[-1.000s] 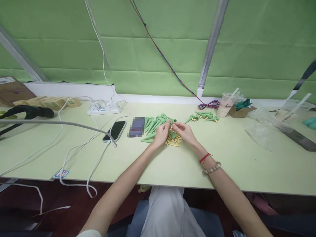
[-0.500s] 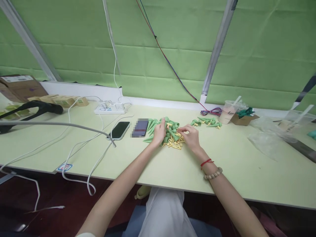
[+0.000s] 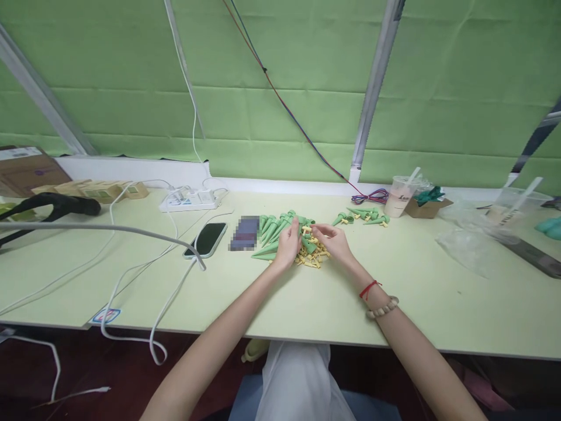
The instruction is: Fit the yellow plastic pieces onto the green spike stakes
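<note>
A heap of green cone-shaped watering spikes (image 3: 274, 225) lies on the table, with many small yellow plastic valve pieces (image 3: 312, 258) in front of it. My left hand (image 3: 288, 245) is closed at the right side of the heap, thumb up, around a green spike mostly hidden by the fingers. Facing it across a small gap, my right hand (image 3: 333, 241) pinches a small yellow piece between thumb and fingertips. Several green spikes with yellow pieces fitted (image 3: 363, 216) lie apart, behind and to the right of my right hand.
Left of the heap are a blurred-out phone (image 3: 244, 233), a dark-screened phone (image 3: 207, 240), loose white cables and a power strip (image 3: 190, 200). A drink cup (image 3: 398, 196), a small cardboard box (image 3: 427, 206) and clear plastic bags (image 3: 464, 248) stand to the right.
My hands have come slightly closer together. The left hand has turned, so the yellow bit seen by its fingers is now hidden. The whole view has shifted a little.
</note>
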`<state>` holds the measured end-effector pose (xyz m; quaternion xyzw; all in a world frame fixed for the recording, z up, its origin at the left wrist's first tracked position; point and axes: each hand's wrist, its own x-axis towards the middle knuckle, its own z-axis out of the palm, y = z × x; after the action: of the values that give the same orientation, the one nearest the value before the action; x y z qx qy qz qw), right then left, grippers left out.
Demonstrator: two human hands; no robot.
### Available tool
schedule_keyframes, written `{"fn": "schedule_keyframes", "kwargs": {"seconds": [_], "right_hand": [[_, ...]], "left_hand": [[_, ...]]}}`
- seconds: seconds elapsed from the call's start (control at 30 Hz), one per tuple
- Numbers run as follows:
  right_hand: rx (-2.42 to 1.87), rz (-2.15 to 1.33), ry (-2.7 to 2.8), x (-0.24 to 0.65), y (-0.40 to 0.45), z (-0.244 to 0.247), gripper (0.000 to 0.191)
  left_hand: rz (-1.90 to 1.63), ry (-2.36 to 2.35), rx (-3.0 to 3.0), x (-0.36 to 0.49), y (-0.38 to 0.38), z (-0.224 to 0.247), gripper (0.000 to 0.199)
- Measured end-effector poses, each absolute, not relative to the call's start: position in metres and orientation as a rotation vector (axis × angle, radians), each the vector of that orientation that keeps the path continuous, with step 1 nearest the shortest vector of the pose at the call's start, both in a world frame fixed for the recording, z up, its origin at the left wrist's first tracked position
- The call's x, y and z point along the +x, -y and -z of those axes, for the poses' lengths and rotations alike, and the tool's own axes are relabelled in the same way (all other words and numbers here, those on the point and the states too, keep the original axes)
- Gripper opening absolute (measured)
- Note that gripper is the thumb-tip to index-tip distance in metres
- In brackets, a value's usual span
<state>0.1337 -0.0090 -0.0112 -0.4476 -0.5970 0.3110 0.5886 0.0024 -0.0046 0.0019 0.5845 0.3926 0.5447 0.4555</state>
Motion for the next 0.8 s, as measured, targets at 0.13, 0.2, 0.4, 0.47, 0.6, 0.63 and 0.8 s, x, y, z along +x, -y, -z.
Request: {"fn": "schedule_keyframes", "kwargs": {"seconds": [0.13,0.2,0.4,0.47,0.6,0.63,0.8], "right_hand": [[-0.981,-0.850,1.387,0.123,0.017,0.007,0.034],[-0.973,-0.842,1.388,0.120,0.020,0.006,0.032],[-0.989,-0.625,1.448,0.122,0.024,0.001,0.027],[-1.018,-0.405,1.545,0.128,0.025,-0.001,0.023],[-1.043,-0.257,1.617,0.136,0.021,-0.001,0.013],[-1.045,-0.348,1.581,0.136,0.020,0.000,0.012],[-0.966,-1.139,1.347,0.131,0.014,0.001,0.035]], "left_hand": [[-1.410,-1.028,1.653,-0.001,0.002,0.001,0.054],[-1.448,-1.056,1.753,-0.003,0.001,0.001,0.054],[-1.419,-1.074,1.817,-0.002,0.002,0.000,0.054],[-1.388,-1.080,1.837,-0.001,0.002,0.000,0.053],[-1.383,-1.091,1.820,0.000,0.002,0.000,0.052],[-1.398,-1.096,1.806,0.000,0.002,0.000,0.052],[-1.410,-1.056,1.825,-0.003,0.002,-0.004,0.046]]}}
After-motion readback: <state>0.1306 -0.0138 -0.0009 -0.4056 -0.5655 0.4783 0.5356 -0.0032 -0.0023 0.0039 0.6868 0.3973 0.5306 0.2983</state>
